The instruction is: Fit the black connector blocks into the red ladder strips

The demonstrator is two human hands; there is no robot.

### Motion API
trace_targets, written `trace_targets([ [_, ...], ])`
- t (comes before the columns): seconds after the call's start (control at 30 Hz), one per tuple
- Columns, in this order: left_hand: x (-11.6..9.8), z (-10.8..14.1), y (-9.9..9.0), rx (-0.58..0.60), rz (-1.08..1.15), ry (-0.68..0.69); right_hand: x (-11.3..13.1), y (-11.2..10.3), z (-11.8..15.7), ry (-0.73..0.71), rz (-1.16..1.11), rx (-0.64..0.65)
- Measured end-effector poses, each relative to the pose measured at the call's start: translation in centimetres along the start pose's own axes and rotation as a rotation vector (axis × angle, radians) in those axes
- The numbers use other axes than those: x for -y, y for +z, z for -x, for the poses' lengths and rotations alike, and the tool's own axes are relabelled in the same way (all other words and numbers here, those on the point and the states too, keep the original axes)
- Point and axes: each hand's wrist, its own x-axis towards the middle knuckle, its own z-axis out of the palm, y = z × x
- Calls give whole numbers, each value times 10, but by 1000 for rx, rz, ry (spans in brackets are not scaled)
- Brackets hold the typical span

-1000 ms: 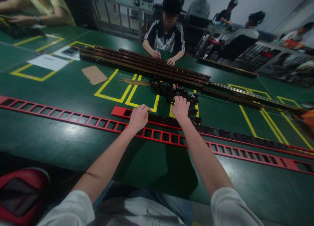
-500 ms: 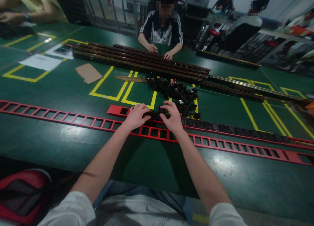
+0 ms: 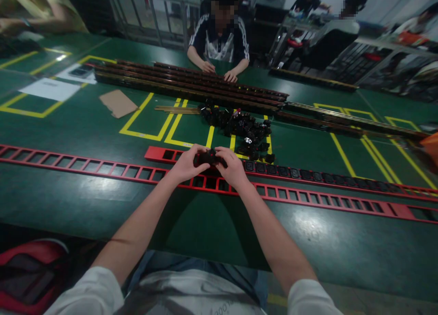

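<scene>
Pinching a black part (image 3: 208, 157) between left hand (image 3: 188, 163) and right hand (image 3: 234, 167)
Held at a red strip (image 3: 154, 153), near a black heap (image 3: 242, 126)

The table (image 3: 112, 210) is deep green, patterned with bright yellow tape outlines (image 3: 142, 135). The slotted strip (image 3: 404, 211) nearest six o'clock is plain red, and so is the second strip (image 3: 153, 152), its square inserts (image 3: 272, 170) black. Black too are the heap (image 3: 236, 123) and the small part (image 3: 207, 157) between the hands (image 3: 187, 165). Towards ten o'clock, the cardboard (image 3: 118, 104) is tan and the paper (image 3: 51, 89) white. At twelve, dark brown rails (image 3: 191, 85) lie before a navy shirt (image 3: 219, 46) with white sleeve stripes; at eight, a bag (image 3: 30, 278) is red and black.
</scene>
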Motion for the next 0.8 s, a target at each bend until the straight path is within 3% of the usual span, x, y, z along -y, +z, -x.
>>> trace_targets([
  [0.17,0,-2,-3,-93,69,-11,6,0,-2,-5,115,75],
  [0.3,3,-7,-29,-167,-83,-31,9,0,-3,6,158,89],
  [0.43,7,-3,-50,-98,-268,-45,8,0,-4,37,175,110],
  [0.8,22,8,-37,18,-344,-61,8,0,-4,49,222,166],
])
